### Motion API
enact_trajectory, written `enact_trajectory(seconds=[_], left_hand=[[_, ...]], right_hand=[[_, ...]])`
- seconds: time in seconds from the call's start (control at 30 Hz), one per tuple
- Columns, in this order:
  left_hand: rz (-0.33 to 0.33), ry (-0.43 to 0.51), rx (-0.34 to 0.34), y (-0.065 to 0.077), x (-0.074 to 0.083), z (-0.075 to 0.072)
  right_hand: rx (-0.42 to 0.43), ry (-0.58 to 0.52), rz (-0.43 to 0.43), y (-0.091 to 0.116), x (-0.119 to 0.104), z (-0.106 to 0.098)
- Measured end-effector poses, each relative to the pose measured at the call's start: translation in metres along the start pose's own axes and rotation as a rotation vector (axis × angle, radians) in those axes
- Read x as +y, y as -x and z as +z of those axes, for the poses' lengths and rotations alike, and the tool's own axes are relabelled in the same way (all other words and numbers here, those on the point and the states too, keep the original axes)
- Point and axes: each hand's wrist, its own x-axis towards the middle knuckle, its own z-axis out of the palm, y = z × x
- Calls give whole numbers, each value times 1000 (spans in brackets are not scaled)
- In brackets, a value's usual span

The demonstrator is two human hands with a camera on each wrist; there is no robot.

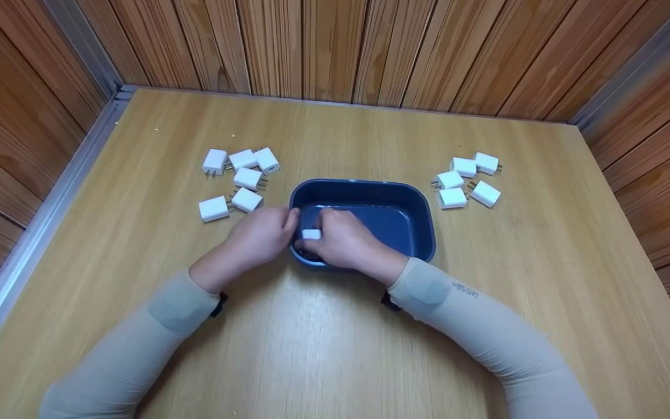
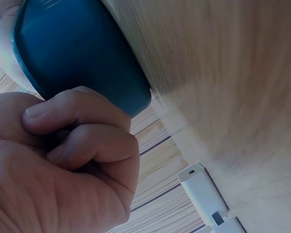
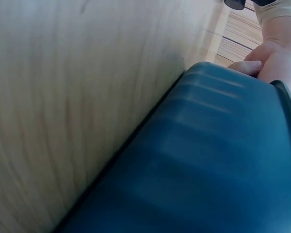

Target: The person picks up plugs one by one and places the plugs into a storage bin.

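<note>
Left grip (image 1: 260, 234) clasps blue tray (image 1: 394, 228), right grip (image 1: 344, 237) pinches white charger (image 1: 312, 234); wooden desk (image 1: 317, 343) beneath both, planked wall (image 1: 335, 49) beyond.

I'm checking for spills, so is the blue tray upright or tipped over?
Upright: the blue tray opens upward, its inside floor showing in the head view.
</note>
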Motion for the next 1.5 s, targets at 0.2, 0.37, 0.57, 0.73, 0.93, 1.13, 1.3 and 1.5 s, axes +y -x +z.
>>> enact_trajectory(seconds=[0.2, 0.37, 0.57, 0.73, 0.93, 1.13, 1.3, 1.5], left_hand=[[-8, 4, 3, -1, -1, 0], [-24, 30, -10, 0, 0, -1], [-25, 25, -22, -1, 0, -2], [-23, 34, -22, 0, -1, -2], [-34, 47, -30, 0, -4, -2], [-36, 41, -24, 0, -2, -2], [-29, 28, -21, -1, 0, -2], [-36, 32, -22, 0, -1, -2]], right_hand=[[15, 20, 25, 5, -7, -2], [-6, -22, 29, 6, -5, -4], [-50, -53, 21, 6, -4, -8], [-78, -59, 32, 7, -6, -9], [-86, -49, 35, 6, -8, -8], [-68, -19, 18, 6, -8, -7], [-59, -12, 16, 6, -7, -7], [-71, -43, 28, 7, -6, -8]])
